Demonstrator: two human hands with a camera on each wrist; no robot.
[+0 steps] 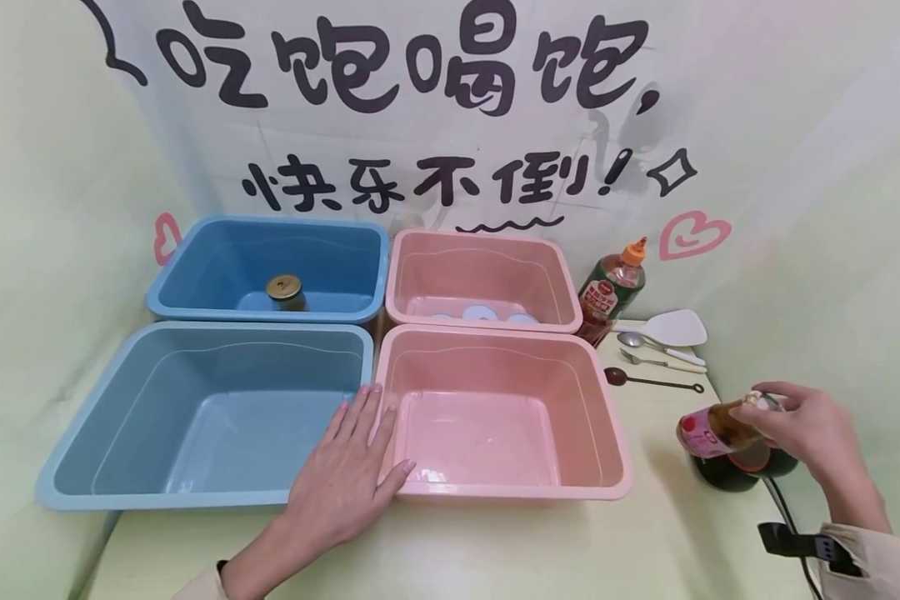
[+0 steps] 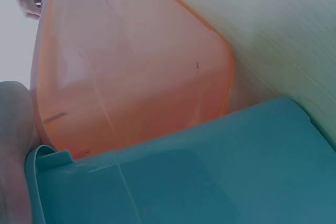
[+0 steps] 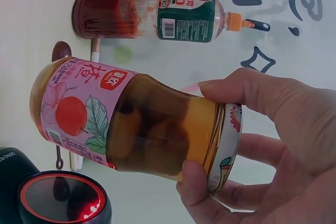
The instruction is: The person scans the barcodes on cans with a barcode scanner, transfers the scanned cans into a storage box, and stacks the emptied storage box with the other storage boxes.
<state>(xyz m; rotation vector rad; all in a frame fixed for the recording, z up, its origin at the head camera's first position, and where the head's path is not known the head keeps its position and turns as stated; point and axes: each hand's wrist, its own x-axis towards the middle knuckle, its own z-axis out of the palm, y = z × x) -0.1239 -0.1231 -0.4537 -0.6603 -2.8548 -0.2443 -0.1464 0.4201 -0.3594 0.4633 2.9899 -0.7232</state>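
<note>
My right hand (image 1: 810, 421) grips a glass jar of fruit (image 1: 708, 431) by its lid, off the table at the right. In the right wrist view the jar (image 3: 152, 124) lies sideways, its pink label showing a red fruit and green leaves, with dark pieces in amber liquid. Just below it stands a dark device (image 1: 723, 475) with a red-ringed round window (image 3: 62, 198), perhaps a barcode scanner. My left hand (image 1: 345, 479) rests with straight fingers across the adjoining rims of the front blue bin (image 1: 195, 500) and the front pink bin (image 1: 510, 492).
A gold-lidded can (image 1: 285, 288) stands in the back blue bin (image 1: 270, 221). White round items (image 1: 480, 312) lie in the back pink bin (image 1: 487, 239). Right of the bins are a red sauce bottle (image 1: 611, 287), a white spatula (image 1: 675, 327), a spoon, a fork and a dark ladle (image 1: 617, 377).
</note>
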